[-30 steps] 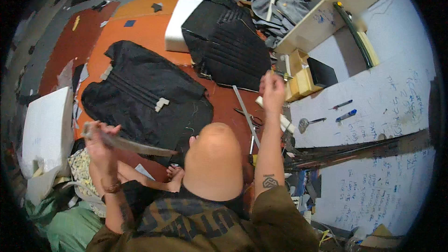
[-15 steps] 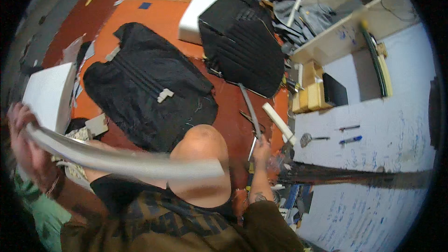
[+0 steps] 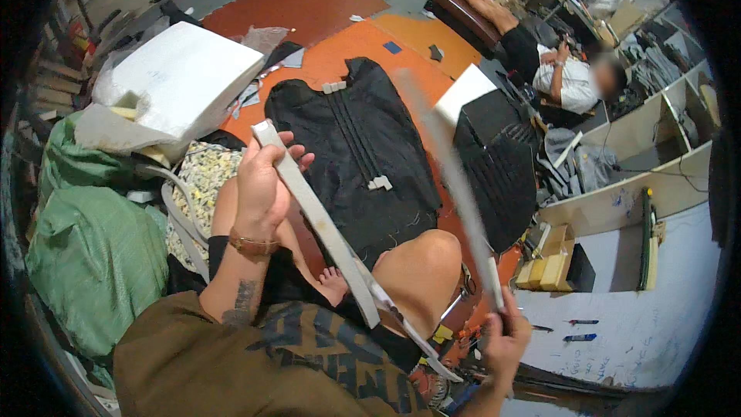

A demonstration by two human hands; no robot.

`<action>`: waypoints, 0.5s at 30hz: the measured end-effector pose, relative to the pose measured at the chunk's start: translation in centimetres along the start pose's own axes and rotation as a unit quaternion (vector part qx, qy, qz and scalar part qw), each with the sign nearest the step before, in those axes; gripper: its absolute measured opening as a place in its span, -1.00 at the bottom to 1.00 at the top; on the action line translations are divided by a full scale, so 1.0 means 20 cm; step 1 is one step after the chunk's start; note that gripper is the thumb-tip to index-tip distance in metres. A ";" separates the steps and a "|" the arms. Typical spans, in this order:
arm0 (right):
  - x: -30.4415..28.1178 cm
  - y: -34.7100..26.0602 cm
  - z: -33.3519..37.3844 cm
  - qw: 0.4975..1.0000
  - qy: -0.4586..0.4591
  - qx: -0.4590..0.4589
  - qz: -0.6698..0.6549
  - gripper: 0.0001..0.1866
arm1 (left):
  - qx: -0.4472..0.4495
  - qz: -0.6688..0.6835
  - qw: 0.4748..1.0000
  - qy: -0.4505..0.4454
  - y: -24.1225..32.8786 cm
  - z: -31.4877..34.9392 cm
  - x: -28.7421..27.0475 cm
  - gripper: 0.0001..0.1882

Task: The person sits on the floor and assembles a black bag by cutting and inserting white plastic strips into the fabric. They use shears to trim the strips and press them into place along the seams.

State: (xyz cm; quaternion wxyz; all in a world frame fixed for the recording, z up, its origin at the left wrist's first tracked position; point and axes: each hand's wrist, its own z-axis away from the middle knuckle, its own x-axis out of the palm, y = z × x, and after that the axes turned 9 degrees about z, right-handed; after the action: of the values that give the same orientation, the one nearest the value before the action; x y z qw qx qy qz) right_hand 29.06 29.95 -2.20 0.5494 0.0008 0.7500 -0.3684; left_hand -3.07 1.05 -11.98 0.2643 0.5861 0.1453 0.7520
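Note:
My left hand [image 3: 262, 189] is raised over my lap, its thumb and fingers holding a pale grey foam strip [image 3: 318, 215] near the upper end. That strip slants down to the right above my bent leg. Beside its lower end runs a thinner white strip [image 3: 397, 316]. At the lower right, my right hand [image 3: 505, 336] grips the bottom of a long, narrow grey strip [image 3: 455, 177], which points up and is blurred by motion; its material cannot be made out. Beyond both hands a black fabric cover [image 3: 363, 139] lies on the floor, with light foam pieces [image 3: 378, 183] on it.
A ribbed black panel [image 3: 498, 170] lies to the right. White foam blocks [image 3: 181, 69] and a green sack [image 3: 100, 255] stand at left. Scissors [image 3: 468, 282] lie by my knee. A white board [image 3: 617, 332] holds pens. Another person [image 3: 571, 81] reclines at the far right.
My left hand has come in from the far left with the foam strip, now slanting downward. My right hand has raised its grey strip off the floor area. The view has swung left.

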 end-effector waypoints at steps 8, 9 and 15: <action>0.65 -0.49 0.12 0.966 -0.099 -0.222 0.090 -0.14 | 0.011 0.121 0.992 0.041 0.15 0.06 -0.15 -0.71; 0.69 -0.51 0.14 0.967 -0.083 -0.215 0.106 -0.17 | 0.016 0.118 0.992 0.042 0.13 0.06 -0.14 -0.71; 0.86 -0.71 0.16 0.957 0.033 -0.251 0.142 -0.27 | 0.042 0.128 0.990 0.035 0.24 0.13 -0.13 -0.67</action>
State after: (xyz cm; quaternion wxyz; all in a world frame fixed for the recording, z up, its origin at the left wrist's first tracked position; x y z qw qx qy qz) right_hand 19.08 10.89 -9.03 0.5538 -0.0181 0.8279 -0.0863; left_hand -1.27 -4.57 -10.75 0.1362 0.5839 0.1095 0.7928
